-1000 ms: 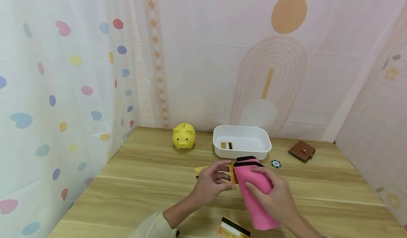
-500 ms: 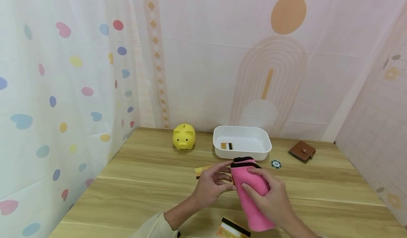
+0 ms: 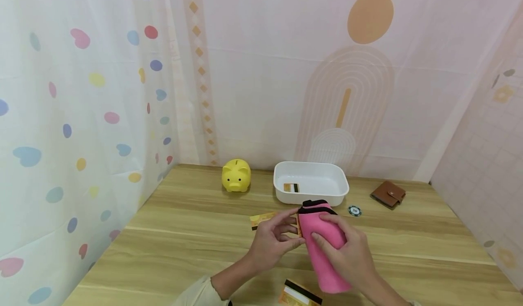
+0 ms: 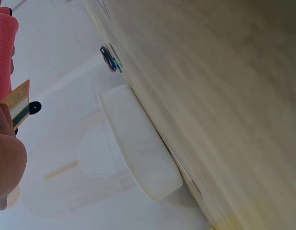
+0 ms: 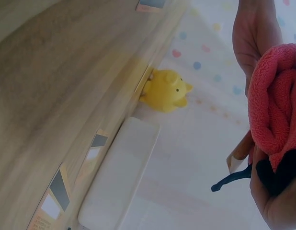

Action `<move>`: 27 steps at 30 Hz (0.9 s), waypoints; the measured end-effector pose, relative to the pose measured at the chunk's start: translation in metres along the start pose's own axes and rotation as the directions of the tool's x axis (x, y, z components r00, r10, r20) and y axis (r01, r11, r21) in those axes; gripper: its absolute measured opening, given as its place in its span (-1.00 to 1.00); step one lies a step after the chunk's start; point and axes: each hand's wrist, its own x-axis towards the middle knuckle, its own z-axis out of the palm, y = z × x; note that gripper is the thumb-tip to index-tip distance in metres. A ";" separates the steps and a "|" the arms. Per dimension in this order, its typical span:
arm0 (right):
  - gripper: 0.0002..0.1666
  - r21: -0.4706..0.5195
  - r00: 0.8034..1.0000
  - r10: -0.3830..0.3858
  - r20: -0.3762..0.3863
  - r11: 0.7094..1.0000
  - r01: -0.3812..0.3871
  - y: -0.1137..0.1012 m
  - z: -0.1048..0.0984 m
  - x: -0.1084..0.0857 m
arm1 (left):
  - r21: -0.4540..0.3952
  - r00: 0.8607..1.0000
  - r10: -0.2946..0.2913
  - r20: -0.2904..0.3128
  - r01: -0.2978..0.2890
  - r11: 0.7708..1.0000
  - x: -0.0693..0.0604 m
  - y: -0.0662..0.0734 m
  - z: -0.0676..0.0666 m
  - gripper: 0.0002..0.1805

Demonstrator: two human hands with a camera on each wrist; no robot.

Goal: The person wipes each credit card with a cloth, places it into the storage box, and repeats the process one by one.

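My right hand (image 3: 353, 254) grips a folded pink towel (image 3: 314, 226) with black edging, holding it upright above the table. In the right wrist view the towel's plush folds (image 5: 272, 96) face the camera. My left hand (image 3: 267, 242) is at the towel's left side, its fingers and thumb pinching the edges of a gold bank card (image 4: 19, 101) with a dark stripe. Only a thin strip of that card shows in the head view; the towel hides the rest. A second card (image 3: 261, 219) lies behind my left hand, and another card (image 3: 300, 293) lies near the front.
Behind the towel stands a white tray (image 3: 343, 192) with a small card (image 3: 291, 187) in it. A yellow piggy bank (image 3: 236, 175) is to its left. To its right are a poker chip (image 3: 354, 211) and a brown wallet (image 3: 388, 194). Curtains (image 3: 265, 92) enclose the wooden table (image 3: 163, 251).
The towel shifted slightly left over the card in my left hand, so less of the card shows. Both hands keep their holds; the loose things have not moved.
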 end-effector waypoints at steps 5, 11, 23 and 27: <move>-0.51 -0.004 1.000 0.021 -0.001 1.000 -0.021 0.003 -0.002 0.002 | -0.003 1.000 -0.008 0.003 0.008 1.000 0.000 0.001 0.001 -0.41; -0.51 0.000 1.000 0.013 0.000 1.000 -0.013 0.009 -0.005 0.004 | -0.016 1.000 -0.030 -0.006 0.030 0.999 -0.002 0.001 0.002 -0.43; -0.53 -0.025 0.999 0.049 -0.013 0.998 -0.049 0.018 -0.013 0.009 | -0.058 0.999 -0.046 -0.007 0.046 0.997 -0.002 0.003 0.001 -0.42; -0.54 -0.039 0.997 0.080 -0.007 0.996 -0.081 0.021 -0.016 0.010 | -0.065 0.998 -0.055 -0.004 0.055 0.996 -0.002 0.004 0.000 -0.42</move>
